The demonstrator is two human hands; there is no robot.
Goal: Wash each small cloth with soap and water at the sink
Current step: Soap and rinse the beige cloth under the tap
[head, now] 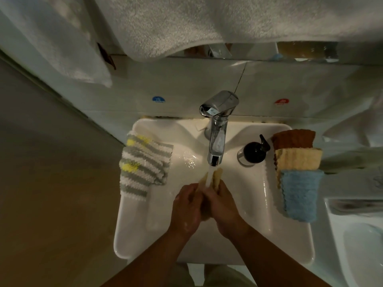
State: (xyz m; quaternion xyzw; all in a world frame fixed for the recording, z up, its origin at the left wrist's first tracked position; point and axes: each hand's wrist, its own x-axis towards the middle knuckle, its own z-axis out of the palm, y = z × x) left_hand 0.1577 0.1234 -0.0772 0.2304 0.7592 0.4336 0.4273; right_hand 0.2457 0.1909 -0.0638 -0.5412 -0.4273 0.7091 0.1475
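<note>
While water runs from the chrome tap [216,139], left hand [186,206] and right hand [222,204] together grip a yellow cloth [217,178] bunched between them, over the white sink [290,204].

One sink [290,235], one chrome tap [217,139], one black pump bottle [254,152]. Two hands: left hand [186,206], right hand [222,206]. Small cloths, five: brown cloth [293,139], cream cloth [298,159], blue cloth [300,195], striped cloth [143,164] (possibly two stacked; unclear), yellow cloth [218,180] held. Two wall stickers: blue sticker [158,99], red sticker [281,101]. Two towels: large towel [186,21], side towel [68,48].
</note>
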